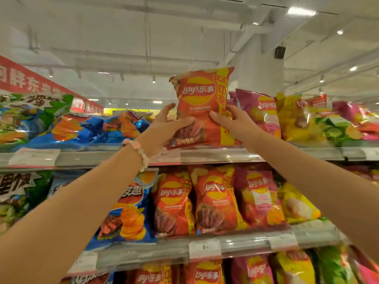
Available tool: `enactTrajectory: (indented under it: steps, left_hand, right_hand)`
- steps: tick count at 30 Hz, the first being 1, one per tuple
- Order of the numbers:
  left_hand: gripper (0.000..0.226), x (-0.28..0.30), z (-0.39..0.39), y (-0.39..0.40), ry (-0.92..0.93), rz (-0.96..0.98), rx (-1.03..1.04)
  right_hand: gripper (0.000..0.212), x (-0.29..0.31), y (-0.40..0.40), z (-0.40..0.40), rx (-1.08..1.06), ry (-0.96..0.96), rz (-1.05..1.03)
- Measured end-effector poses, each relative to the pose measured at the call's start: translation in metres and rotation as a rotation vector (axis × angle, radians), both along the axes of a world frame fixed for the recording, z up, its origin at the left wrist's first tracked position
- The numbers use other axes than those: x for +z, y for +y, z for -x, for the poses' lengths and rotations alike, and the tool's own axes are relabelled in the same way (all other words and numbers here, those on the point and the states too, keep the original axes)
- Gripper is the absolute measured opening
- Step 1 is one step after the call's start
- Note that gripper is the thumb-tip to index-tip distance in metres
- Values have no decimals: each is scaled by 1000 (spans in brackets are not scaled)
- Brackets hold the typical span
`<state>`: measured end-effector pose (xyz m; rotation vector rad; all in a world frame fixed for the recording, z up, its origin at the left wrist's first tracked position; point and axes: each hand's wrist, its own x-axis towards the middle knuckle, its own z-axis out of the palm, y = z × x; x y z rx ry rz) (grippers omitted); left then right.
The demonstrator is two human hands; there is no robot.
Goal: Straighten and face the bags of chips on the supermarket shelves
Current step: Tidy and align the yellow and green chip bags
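A red Lay's chip bag (pixel 202 99) stands upright on the top shelf (pixel 225 155), its front facing me. My left hand (pixel 164 128) grips its lower left side, thumb across the front. My right hand (pixel 231 121) grips its lower right side, thumb on the front and fingers behind the yellow strip. A pink bead bracelet (pixel 139 149) sits on my left wrist. Blue chip bags (pixel 92 130) lie slumped to the left on the same shelf. A purple Lay's bag (pixel 259 111) leans just to the right.
Yellow and green bags (pixel 303 119) crowd the top shelf's right end. The shelf below (pixel 246 242) holds red Lay's bags (pixel 215 199), a blue bag (pixel 129 212), purple and yellow ones. Price tags (pixel 33 157) line the shelf edges. A red banner (pixel 26 78) hangs at left.
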<state>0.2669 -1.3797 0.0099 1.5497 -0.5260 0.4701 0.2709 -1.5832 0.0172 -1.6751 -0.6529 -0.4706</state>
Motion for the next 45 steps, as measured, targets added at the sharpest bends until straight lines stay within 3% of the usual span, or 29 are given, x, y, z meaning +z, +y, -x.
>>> enactTrajectory:
  steps: [3, 7, 9, 17, 25, 32, 45]
  left_hand:
    - [79, 5, -20, -24, -95, 6, 72]
    - [69, 9, -44, -43, -192, -31, 170]
    - [67, 13, -56, -45, -222, -100, 225]
    - [80, 6, -84, -52, -212, -282, 270]
    - [135, 2, -71, -50, -141, -516, 377]
    - [117, -1, -72, -54, -129, -509, 481]
    - [110, 2, -77, -54, 43, -624, 600]
  right_hand:
    - [55, 3, -14, -15, -68, -89, 79]
    - [92, 0, -37, -34, -54, -66, 166]
    - [97, -3, -46, -45, -28, -86, 239]
    - [80, -12, -57, -78, -144, -229, 354]
    - [83, -19, -65, -81, -243, -379, 501]
    - [77, -24, -64, -84, -366, -497, 575]
    - [69, -18, -54, -92, -468, -315, 704]
